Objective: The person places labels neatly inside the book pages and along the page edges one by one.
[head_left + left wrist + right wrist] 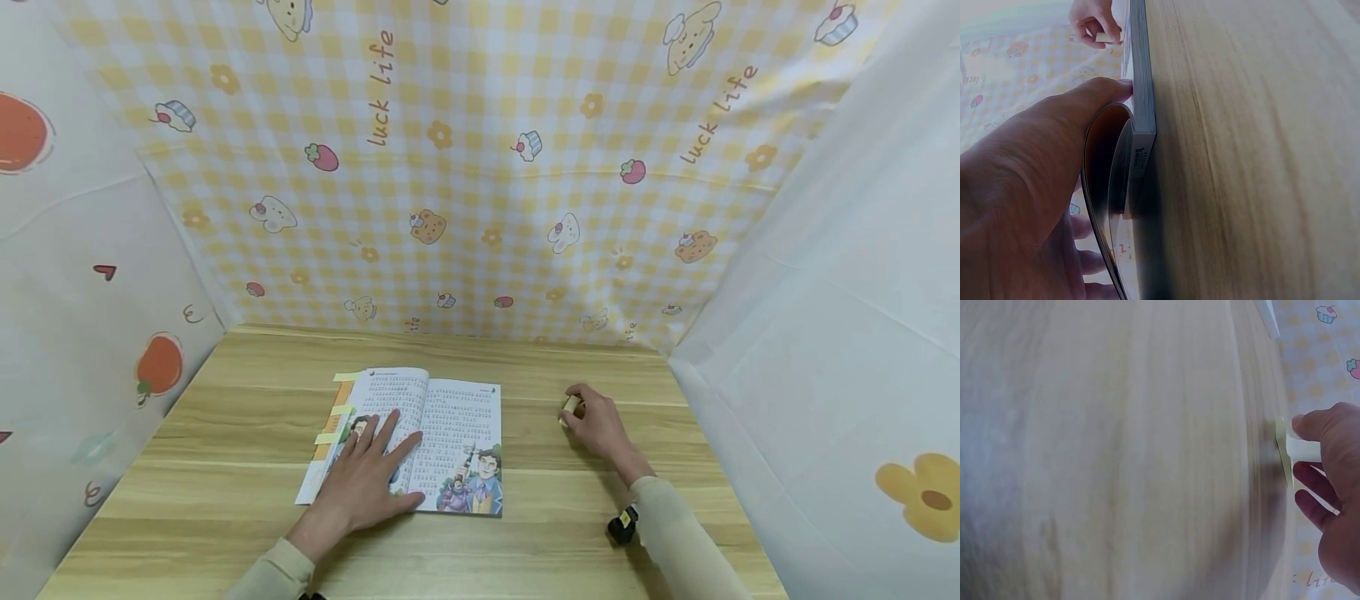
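An open book (457,417) lies on the table, with printed text and coloured drawings on its pages. My left hand (363,483) rests on it with fingers spread over the left page; its thumb presses near the bottom edge by the right page. In the left wrist view the book's left pages (1089,181) bow up beside this hand. To the right of the book, my right hand (600,425) pinches a small pale yellow sticky note pad (571,406) between thumb and fingers. In the right wrist view a pale sheet (1305,450) stands out from the pad (1282,450) toward the palm.
Several pale yellow sticky tabs (327,438) stick out along the book's left edge, over an orange strip. The wooden table (555,542) meets a checked cloth (480,192) at the back, with white cloth walls on both sides. A black wrist device (622,527) sits at the right sleeve.
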A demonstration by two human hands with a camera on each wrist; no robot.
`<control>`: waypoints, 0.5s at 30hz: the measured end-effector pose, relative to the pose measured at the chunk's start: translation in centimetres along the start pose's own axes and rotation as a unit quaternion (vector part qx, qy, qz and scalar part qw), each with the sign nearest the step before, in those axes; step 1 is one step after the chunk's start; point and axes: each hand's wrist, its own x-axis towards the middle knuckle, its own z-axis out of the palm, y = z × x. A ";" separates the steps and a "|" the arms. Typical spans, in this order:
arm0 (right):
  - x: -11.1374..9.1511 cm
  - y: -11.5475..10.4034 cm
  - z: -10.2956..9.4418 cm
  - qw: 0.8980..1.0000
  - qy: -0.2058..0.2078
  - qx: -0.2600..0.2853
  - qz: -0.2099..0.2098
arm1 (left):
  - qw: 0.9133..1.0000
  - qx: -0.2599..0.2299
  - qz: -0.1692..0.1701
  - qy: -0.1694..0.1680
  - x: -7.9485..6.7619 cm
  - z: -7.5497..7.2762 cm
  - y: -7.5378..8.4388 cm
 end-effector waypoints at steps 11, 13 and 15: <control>0.0 0.0 -0.7 0.999 -0.012 0.026 0.028 | 1.000 -0.002 0.002 0.007 -0.1 -0.2 0.1; -0.1 0.2 -0.8 0.999 -0.016 0.033 0.029 | 1.000 -0.003 0.003 0.008 -0.1 -0.2 0.1; -0.1 0.3 -0.9 0.999 -0.019 0.036 0.029 | 1.000 -0.002 0.003 0.009 -0.1 -0.2 0.2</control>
